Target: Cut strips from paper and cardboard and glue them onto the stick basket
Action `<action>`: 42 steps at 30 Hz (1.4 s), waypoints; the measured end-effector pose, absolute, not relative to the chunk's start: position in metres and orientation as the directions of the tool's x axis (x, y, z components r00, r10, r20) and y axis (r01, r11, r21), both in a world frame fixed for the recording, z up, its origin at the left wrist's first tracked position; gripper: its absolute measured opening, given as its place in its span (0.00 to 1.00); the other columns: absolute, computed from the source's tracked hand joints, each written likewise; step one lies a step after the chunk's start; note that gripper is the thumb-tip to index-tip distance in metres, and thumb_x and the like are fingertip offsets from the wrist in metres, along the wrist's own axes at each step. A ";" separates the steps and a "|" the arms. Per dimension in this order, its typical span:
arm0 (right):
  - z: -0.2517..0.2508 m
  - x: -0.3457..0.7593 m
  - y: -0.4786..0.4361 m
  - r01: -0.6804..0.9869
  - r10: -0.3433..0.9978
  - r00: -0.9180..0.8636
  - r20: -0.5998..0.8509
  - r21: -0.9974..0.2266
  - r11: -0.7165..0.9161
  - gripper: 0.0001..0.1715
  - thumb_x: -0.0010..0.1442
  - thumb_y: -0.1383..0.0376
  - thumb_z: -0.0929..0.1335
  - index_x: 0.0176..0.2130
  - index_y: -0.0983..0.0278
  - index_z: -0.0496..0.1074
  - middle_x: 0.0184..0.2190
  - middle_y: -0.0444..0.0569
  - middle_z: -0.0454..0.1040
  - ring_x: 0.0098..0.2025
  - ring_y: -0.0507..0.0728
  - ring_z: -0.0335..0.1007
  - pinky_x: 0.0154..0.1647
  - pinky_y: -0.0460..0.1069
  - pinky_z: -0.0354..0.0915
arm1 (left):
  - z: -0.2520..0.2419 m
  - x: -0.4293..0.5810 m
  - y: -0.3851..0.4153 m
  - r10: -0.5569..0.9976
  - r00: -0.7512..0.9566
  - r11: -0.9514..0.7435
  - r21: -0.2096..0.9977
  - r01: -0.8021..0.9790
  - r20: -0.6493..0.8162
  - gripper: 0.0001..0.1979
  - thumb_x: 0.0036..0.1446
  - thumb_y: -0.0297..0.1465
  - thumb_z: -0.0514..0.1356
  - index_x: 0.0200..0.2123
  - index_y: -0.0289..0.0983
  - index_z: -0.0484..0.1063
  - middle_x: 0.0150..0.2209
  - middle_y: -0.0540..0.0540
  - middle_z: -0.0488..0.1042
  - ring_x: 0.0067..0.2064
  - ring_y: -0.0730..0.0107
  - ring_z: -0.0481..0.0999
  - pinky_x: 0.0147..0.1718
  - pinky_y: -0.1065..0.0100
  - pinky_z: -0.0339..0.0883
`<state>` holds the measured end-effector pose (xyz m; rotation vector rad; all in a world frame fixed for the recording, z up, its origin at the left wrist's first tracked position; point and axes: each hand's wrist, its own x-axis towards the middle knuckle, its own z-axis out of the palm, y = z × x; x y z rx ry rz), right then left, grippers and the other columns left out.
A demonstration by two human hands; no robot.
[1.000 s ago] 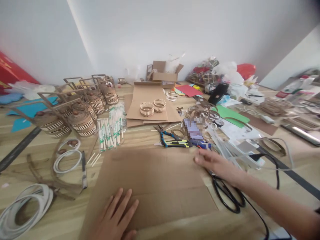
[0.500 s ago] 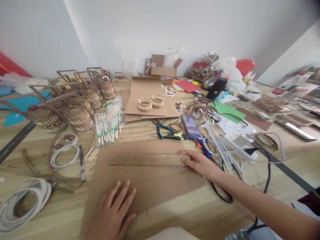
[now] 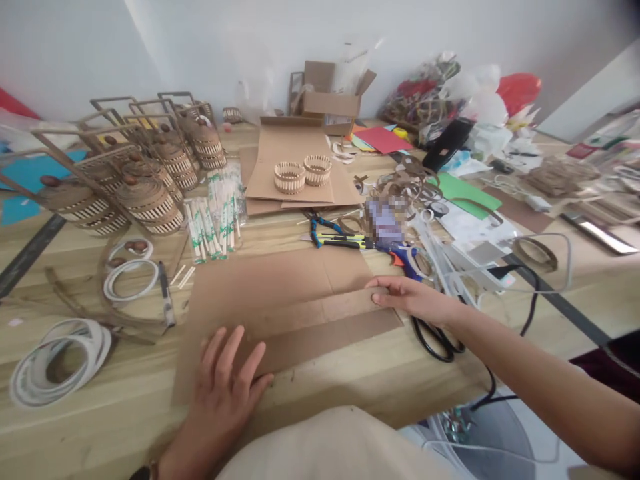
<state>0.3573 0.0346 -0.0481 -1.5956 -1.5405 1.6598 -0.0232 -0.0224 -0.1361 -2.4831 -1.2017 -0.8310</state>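
A flat brown strip (image 3: 320, 311), perhaps cardboard, lies slantwise over a larger cardboard sheet (image 3: 280, 280) on the table. My right hand (image 3: 405, 298) pinches the strip's right end between thumb and fingers. Low on the left, my left hand (image 3: 230, 377) rests on the sheet with its fingers spread, close to the strip's left end, and holds nothing. Just beyond the sheet are blue-handled pliers (image 3: 320, 230), a yellow-and-black utility knife (image 3: 345, 240) and a blue glue gun (image 3: 407, 261).
Several lidded woven baskets (image 3: 150, 203) with tall handles stand at the left, beside wrapped sticks (image 3: 213, 223). Two small woven rings (image 3: 290, 178) sit on more cardboard at the back. White coiled cord (image 3: 60, 363) lies front left; a black cable (image 3: 433, 350) loops at the right.
The strip has turned from nearly level to slanted, its right end farther from me than its left. My right hand moved with it. The whole view has tilted downward.
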 end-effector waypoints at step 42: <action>-0.060 0.379 0.001 0.870 0.891 -0.404 -0.206 -0.388 0.305 0.26 0.60 0.73 0.64 0.57 0.66 0.72 0.55 0.60 0.71 0.57 0.63 0.67 0.60 0.60 0.63 | -0.121 -0.001 0.021 0.691 0.687 -0.723 0.215 0.656 0.226 0.17 0.67 0.36 0.53 0.53 0.44 0.77 0.55 0.42 0.74 0.48 0.55 0.71 0.45 0.55 0.73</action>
